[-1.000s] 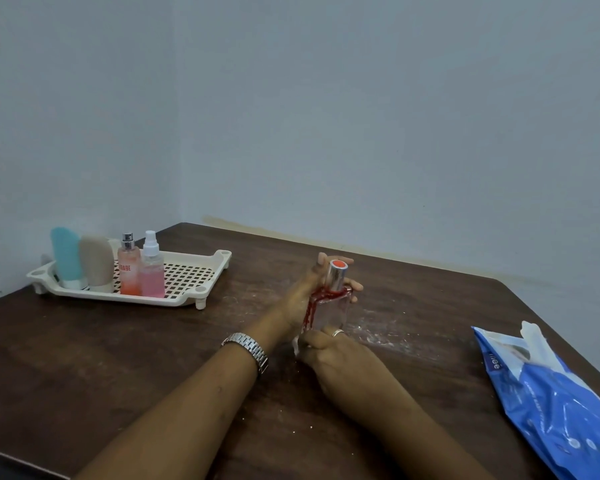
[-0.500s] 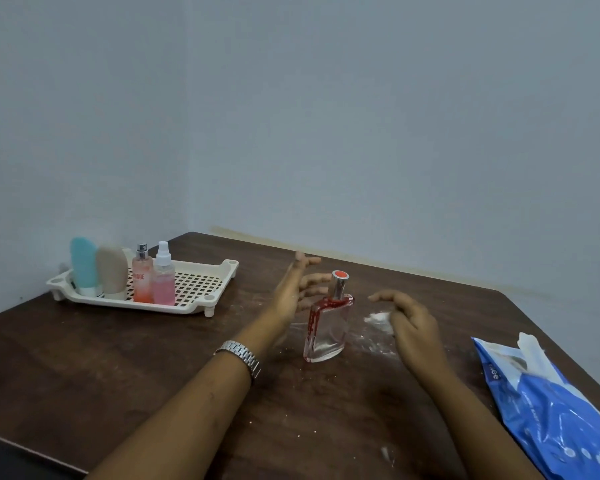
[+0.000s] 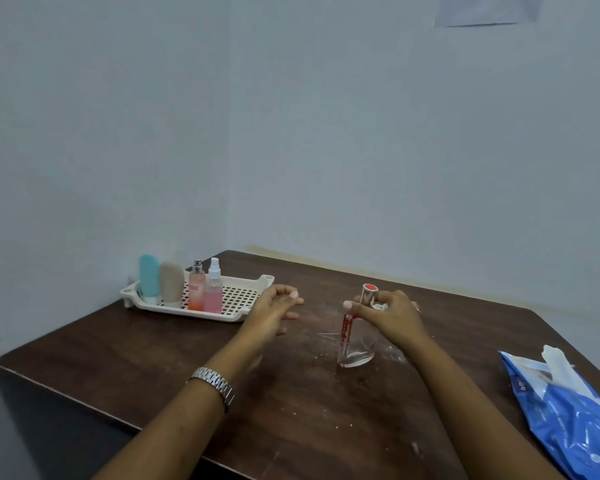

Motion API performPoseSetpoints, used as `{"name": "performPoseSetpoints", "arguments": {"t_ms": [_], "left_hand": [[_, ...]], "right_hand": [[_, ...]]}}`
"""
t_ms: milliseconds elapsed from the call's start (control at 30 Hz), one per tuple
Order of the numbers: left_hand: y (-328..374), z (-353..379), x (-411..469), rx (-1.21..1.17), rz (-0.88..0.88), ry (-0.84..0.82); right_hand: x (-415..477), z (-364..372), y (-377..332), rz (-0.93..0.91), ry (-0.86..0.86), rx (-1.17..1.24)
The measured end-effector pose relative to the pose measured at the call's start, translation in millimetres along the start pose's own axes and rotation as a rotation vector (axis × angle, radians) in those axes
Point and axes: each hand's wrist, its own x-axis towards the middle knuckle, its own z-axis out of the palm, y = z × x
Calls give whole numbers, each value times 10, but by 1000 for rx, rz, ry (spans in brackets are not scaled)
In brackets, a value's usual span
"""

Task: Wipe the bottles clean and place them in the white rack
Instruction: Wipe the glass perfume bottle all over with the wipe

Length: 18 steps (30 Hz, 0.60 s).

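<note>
Table (image 3: 118, 368) is carrying a white rack (image 3: 253, 284) at its far left corner, with four bottles (image 3: 212, 296) standing inside. Glass bottle (image 3: 355, 341) is standing upright on the wood, well apart from the rack; it is probably handling as rigid, smooth, slippery and breakable. Right hand (image 3: 395, 318) is curling round its neck under the silver cap (image 3: 368, 295), pressing a white wad (image 3: 381, 307) there; the flat body below is looking the surer hold. Left hand (image 3: 274, 313) is hovering between rack and bottle, loosely spread, holding nothing.

Your right hand (image 3: 395, 317) grips the glass bottle (image 3: 355, 344) at its neck, standing on the bench (image 3: 153, 358). Your left hand (image 3: 274, 313) hovers, holding nothing, beside the white rack (image 3: 253, 308).
</note>
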Motion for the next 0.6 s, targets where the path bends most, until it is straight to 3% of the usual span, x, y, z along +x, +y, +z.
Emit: {"name": "performPoseSetpoints", "arguments": {"t_ms": [167, 367, 600], "left_hand": [[-34, -296, -88, -47, -7, 72], [-39, -771, -134, -145, -45, 244], [-116, -1101, -223, -47, -20, 338]], "right_hand": [[11, 49, -132, 16, 32, 73], [41, 176, -299, -42, 79, -6], [87, 446, -876, -128, 32, 83]]}}
